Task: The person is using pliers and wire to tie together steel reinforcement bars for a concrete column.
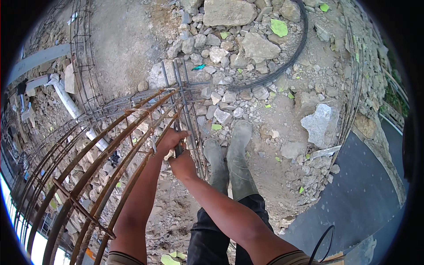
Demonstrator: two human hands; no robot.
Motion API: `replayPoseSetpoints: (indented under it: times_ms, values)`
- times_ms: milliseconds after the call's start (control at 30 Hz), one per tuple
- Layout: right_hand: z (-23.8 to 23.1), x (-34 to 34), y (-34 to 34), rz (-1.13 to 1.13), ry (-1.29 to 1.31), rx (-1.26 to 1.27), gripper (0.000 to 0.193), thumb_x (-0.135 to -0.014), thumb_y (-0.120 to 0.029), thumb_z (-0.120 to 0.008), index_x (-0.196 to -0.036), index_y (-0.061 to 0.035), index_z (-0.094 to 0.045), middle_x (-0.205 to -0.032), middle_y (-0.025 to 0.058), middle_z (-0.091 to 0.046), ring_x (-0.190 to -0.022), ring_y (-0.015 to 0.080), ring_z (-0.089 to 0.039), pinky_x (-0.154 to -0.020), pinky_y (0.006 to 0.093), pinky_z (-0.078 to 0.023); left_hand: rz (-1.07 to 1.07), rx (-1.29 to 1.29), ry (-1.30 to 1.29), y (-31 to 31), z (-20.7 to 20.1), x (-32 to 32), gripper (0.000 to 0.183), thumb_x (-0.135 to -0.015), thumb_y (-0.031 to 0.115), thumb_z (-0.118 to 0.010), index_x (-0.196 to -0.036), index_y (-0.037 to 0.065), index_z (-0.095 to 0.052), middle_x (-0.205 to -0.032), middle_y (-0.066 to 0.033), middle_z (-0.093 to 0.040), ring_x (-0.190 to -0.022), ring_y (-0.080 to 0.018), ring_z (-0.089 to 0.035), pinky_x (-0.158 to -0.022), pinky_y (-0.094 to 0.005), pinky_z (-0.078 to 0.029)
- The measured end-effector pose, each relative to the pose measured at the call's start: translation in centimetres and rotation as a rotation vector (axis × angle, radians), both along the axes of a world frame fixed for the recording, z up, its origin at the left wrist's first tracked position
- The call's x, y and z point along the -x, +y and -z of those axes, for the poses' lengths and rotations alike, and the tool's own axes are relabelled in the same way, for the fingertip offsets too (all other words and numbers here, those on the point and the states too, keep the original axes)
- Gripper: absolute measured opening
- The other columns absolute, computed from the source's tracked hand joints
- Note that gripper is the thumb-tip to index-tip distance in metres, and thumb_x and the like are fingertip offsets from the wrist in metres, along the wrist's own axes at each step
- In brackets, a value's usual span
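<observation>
Rubble [260, 48]: rough, angular grey stone all round.
Bar cage [76, 192]: rusty steel, slanting from lower left, crowding left forearm.
Wire [304, 37]: thin, dark curved bundle.
Boots [240, 154]: dusty, right of hands.
Right hand [182, 165]: closed round tool.
Left hand [170, 140]: curled; hold unclear.
Tool [179, 150]: dark, between hands, long axis pointing away from wearer.

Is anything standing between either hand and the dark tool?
Nothing visible is: the left hand and right hand both grip the dark tool, and the rusty bars lie off to the left.
</observation>
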State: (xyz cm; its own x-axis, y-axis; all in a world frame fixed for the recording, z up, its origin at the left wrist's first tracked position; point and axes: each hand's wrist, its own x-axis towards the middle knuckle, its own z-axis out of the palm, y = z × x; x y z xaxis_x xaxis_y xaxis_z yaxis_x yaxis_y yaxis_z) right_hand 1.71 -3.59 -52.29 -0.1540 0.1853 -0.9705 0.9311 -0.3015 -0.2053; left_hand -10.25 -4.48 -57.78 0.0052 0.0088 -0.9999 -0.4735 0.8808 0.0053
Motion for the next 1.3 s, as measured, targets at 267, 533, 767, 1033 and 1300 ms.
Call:
replayPoseSetpoints:
  times_ms: [267,533,767,1033,1300]
  values:
    - [-0.8,-0.6,3.9,1.268,0.19,1.134,0.027,-0.093,-0.036,-0.065,-0.099,-0.0096,-0.061,-0.091,0.0067,-0.065,-0.072,0.0184,-0.058,-0.066,0.0358,-0.049,-0.55,-0.1,-0.294,-1.8,0.2,0.2,0.025,-0.091,0.034,-0.067,-0.086,0.009,-0.062,-0.072,-0.0026,-0.064,-0.061,-0.0177,-0.063,-0.056,-0.0318,-0.056]
    - [-1.3,0.6,4.4,0.757,0.027,0.669,0.016,-0.09,-0.025,-0.064,-0.089,-0.0112,-0.057,-0.071,-0.0014,-0.045,-0.055,0.0104,-0.043,-0.043,0.0252,-0.032,-0.069,-0.046,-0.086,-0.3,-0.5,1.1,0.044,-0.084,0.048,-0.072,-0.085,0.005,-0.065,-0.07,-0.0065,-0.065,-0.058,-0.0184,-0.062,-0.055,-0.0327,-0.053]
    - [-0.2,-0.3,4.5,0.959,0.052,0.863,0.044,-0.088,-0.049,-0.067,-0.107,-0.0104,-0.062,-0.091,0.006,-0.064,-0.08,0.0189,-0.062,-0.062,0.0364,-0.048,0.438,-0.755,0.066,-4.2,2.0,3.2,0.038,-0.087,0.037,-0.069,-0.082,-0.001,-0.07,-0.076,-0.0113,-0.069,-0.069,-0.0186,-0.065,-0.066,-0.0329,-0.052]
    - [0.2,0.1,1.9,1.415,0.292,1.255,0.05,-0.091,-0.052,-0.063,-0.113,-0.0067,-0.06,-0.091,0.0077,-0.066,-0.089,0.0253,-0.067,-0.084,0.0454,-0.055,-0.303,-0.065,-0.292,-4.7,0.9,2.7,0.032,-0.087,0.034,-0.069,-0.088,0.002,-0.068,-0.072,-0.0056,-0.067,-0.051,-0.0127,-0.057,-0.045,-0.028,-0.046]
    - [0.3,3.2,-0.4,1.405,0.06,1.137,0.019,-0.094,-0.023,-0.063,-0.08,-0.0182,-0.052,-0.061,-0.0086,-0.043,-0.05,0.0044,-0.038,-0.045,0.0226,-0.032,-0.256,-0.149,-0.178,-3.4,0.1,1.6,0.035,-0.082,0.038,-0.073,-0.085,0.004,-0.067,-0.07,-0.0064,-0.063,-0.059,-0.0165,-0.059,-0.058,-0.0323,-0.051]
